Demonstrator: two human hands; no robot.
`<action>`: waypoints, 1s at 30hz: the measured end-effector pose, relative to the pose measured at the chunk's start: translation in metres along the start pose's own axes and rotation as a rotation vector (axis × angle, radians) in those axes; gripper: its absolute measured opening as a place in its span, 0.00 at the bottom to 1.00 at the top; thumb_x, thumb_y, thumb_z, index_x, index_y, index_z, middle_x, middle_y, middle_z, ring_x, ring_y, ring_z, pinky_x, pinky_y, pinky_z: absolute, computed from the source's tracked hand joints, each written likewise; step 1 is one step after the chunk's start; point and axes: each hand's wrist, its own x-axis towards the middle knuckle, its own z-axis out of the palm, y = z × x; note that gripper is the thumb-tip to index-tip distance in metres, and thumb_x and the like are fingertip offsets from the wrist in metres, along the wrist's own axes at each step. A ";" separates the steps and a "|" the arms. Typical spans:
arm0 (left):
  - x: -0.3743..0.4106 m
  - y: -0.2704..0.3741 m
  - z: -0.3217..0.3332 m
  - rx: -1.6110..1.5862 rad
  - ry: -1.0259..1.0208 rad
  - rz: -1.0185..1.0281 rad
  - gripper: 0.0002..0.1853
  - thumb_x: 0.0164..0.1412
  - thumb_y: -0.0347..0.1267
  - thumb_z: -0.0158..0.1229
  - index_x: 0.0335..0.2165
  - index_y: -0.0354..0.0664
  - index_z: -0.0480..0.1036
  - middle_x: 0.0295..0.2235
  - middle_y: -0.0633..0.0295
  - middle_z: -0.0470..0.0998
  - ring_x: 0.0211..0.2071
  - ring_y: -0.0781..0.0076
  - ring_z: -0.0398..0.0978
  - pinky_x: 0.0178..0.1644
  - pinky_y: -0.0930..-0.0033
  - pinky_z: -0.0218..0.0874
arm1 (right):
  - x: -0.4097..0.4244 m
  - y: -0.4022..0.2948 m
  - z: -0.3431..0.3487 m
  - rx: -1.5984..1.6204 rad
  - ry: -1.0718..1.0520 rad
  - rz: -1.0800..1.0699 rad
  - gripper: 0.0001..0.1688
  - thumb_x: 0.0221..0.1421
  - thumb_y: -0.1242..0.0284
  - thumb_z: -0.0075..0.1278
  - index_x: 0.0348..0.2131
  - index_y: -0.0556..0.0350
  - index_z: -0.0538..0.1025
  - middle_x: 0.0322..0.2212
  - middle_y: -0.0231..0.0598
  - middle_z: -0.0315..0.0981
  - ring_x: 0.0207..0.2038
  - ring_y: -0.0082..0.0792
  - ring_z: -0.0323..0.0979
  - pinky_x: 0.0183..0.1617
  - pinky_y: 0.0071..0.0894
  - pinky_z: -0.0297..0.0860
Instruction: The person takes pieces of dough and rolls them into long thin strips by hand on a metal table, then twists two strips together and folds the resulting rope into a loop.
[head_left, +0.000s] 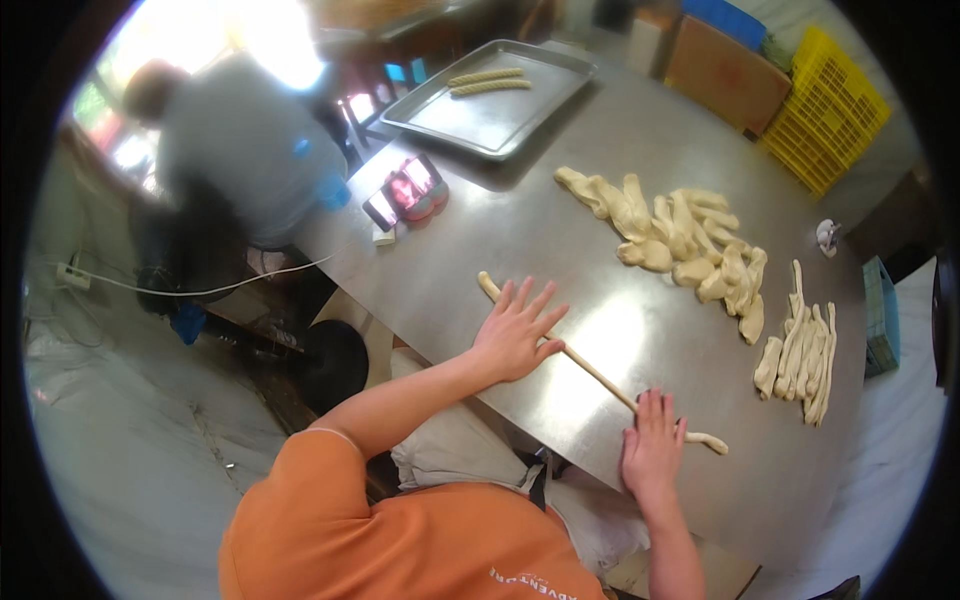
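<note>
A long thin rope of dough (600, 373) lies across the steel table (480, 225), its two ends thicker than its middle. My left hand (517, 330) rests flat over the rope near its far left end, fingers spread. Closer to the right end, my right hand (654, 442) presses down on it with the palm, fingers extended and near one another. Neither hand is closed around the dough. Beyond the hands sits a heap of short dough pieces (682, 232). Several longer dough strips (802, 360) lie side by side at the right.
A metal tray (480, 124) at the back holds two twisted dough sticks (490, 81). A phone (405, 191) on a stand is near the left edge. Yellow crates (829, 109) and a cardboard box (726, 71) border the far side. Another person (232, 142) is at the left.
</note>
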 end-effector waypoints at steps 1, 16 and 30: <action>0.002 -0.006 -0.002 0.009 0.016 -0.025 0.39 0.75 0.58 0.47 0.74 0.53 0.61 0.77 0.53 0.55 0.78 0.43 0.47 0.80 0.33 0.30 | 0.000 0.009 0.000 0.008 0.100 0.066 0.35 0.76 0.64 0.40 0.74 0.59 0.62 0.76 0.51 0.52 0.78 0.57 0.47 0.79 0.72 0.43; -0.008 -0.116 -0.027 -0.063 0.150 -0.007 0.41 0.75 0.54 0.51 0.72 0.39 0.60 0.76 0.45 0.55 0.78 0.43 0.48 0.80 0.44 0.39 | -0.059 0.168 0.028 0.124 0.313 0.230 0.37 0.75 0.66 0.40 0.76 0.59 0.57 0.77 0.51 0.50 0.79 0.54 0.48 0.82 0.56 0.42; -0.019 -0.143 -0.046 0.131 -0.087 -0.006 0.39 0.74 0.52 0.55 0.73 0.43 0.62 0.77 0.46 0.54 0.78 0.40 0.48 0.80 0.42 0.39 | -0.099 0.172 0.038 0.172 0.263 0.296 0.38 0.74 0.67 0.41 0.75 0.65 0.58 0.76 0.60 0.49 0.79 0.58 0.46 0.82 0.54 0.44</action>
